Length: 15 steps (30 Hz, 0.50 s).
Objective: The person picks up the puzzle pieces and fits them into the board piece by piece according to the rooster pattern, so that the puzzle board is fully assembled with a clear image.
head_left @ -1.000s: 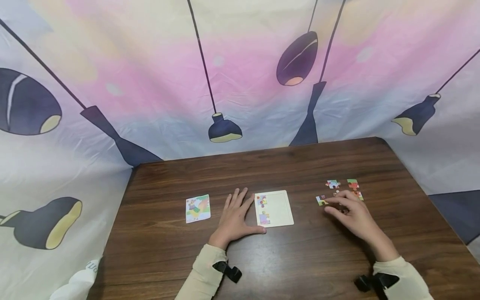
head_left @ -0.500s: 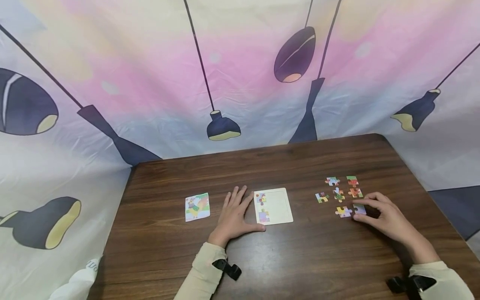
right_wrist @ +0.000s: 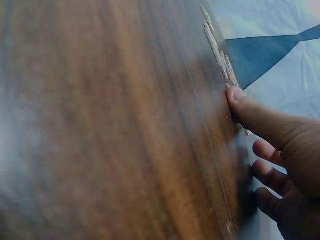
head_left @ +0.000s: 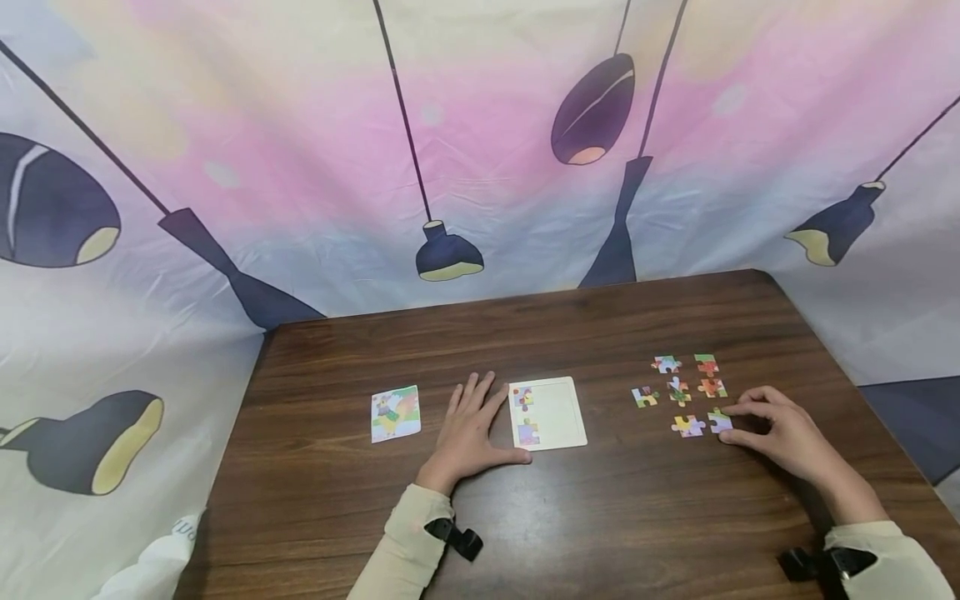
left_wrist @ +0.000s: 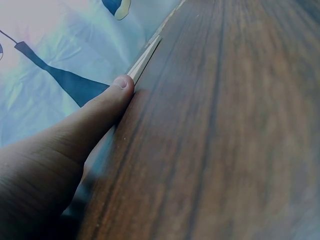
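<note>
My left hand lies with spread fingers at the left side of a cream puzzle board; its thumb touches the near edge. Two puzzle pieces sit in the board's left column, an upper one and a purple lower one. On the right, my right hand pinches a purple and green puzzle piece between thumb and index finger, low at the table. Beside that piece lies a yellow and purple puzzle piece.
Several more loose puzzle pieces lie beyond the right hand. A small picture card with a colourful animal lies left of the left hand. The wooden table ends at a printed cloth backdrop.
My right hand has moved right and nearer, from over the middle loose pieces to the purple and green puzzle piece. My left hand stays at the board.
</note>
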Available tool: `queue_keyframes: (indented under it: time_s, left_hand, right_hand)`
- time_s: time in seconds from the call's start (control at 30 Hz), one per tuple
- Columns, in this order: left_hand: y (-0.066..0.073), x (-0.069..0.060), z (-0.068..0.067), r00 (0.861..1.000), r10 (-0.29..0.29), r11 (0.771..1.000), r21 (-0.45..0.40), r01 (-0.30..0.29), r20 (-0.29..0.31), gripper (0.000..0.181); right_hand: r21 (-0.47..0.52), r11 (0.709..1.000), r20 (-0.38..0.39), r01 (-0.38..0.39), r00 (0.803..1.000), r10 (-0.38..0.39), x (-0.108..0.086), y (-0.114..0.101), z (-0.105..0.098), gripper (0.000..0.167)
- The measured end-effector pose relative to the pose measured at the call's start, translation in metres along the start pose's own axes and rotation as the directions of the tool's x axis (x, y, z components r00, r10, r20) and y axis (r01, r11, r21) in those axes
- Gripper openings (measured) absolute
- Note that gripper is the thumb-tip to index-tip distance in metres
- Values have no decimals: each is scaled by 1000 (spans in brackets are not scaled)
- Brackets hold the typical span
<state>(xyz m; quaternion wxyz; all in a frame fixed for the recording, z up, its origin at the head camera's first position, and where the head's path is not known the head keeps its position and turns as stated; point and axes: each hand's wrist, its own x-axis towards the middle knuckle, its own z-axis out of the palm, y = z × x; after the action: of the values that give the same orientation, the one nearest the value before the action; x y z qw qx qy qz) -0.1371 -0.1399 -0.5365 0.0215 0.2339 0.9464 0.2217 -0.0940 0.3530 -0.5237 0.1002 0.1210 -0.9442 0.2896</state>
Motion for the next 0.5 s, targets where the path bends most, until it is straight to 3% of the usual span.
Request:
queue_keyframes:
  time_s: [0.3,0.5]
  left_hand:
    - [1,2,1,1000,-3,1000,6,3,11,120]
    - [1,1,0,1000,5,1000,-17,-5,-4,119]
  right_hand:
    - [-50,997,-3,57,998,-58,-5,-3,0,33]
    - [-38,994,-39,104,994,-106,4,-27,7,32]
